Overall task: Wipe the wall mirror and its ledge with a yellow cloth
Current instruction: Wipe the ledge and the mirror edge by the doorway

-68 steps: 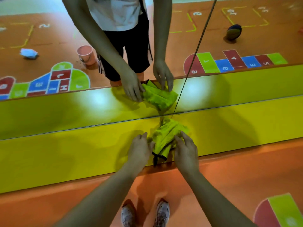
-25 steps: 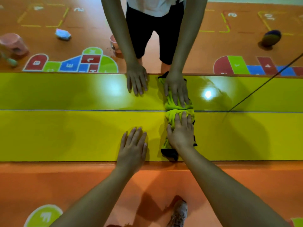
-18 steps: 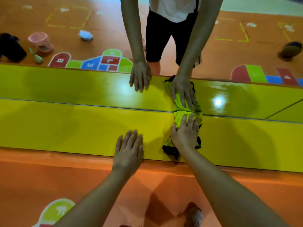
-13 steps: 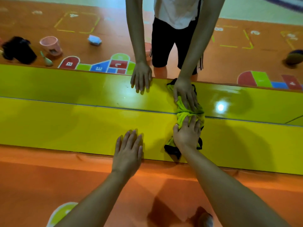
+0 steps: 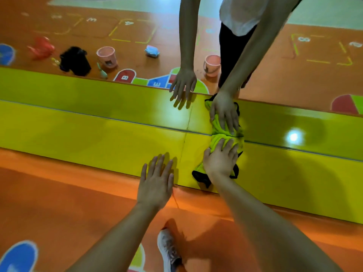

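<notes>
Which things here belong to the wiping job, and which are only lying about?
Belong to the job:
- yellow cloth, pressed under the right hand
- yellow ledge
- mirror above it
- left hand, flat at the ledge's front edge

Only lying about, seen reflected:
- two pink cups
- black bundle
- red bag
- blue-white wad

Children's play hall: hopscotch floor (image 5: 125, 77) markings, wall mirror (image 5: 78, 26).

A bunched yellow cloth (image 5: 223, 146) with black trim lies on the glossy yellow ledge (image 5: 98, 138), touching the mirror (image 5: 117, 46).
</notes>
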Demonstrator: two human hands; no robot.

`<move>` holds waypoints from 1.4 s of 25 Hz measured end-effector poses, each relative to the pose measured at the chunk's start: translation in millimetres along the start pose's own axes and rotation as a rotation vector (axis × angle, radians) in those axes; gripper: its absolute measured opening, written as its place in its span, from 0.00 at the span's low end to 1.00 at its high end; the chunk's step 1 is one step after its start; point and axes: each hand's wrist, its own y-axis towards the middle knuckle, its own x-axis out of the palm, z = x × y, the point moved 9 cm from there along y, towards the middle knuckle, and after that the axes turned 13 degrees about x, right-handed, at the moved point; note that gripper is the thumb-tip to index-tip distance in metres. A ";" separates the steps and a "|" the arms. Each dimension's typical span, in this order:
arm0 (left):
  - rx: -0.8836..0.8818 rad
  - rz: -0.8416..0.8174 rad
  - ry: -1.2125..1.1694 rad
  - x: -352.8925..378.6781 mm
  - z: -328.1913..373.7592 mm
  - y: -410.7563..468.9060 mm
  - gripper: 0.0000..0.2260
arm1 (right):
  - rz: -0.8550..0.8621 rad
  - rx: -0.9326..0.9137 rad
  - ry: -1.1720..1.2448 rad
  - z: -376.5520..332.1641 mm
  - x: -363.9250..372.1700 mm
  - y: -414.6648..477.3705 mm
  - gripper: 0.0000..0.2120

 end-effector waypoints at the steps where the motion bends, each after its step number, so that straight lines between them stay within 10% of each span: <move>1: 0.003 -0.002 0.011 -4.6 -19.3 -4.7 0.24 | -0.006 -0.017 0.011 -22.5 9.3 -11.3 0.34; 8: -0.028 -0.019 0.034 -35.4 -167.5 -16.7 0.24 | -0.036 -0.192 -0.002 -185.8 83.7 -90.0 0.34; 35: 0.081 -0.040 0.009 -102.0 -688.2 -56.2 0.25 | 0.008 0.076 0.039 -587.3 251.6 -264.4 0.33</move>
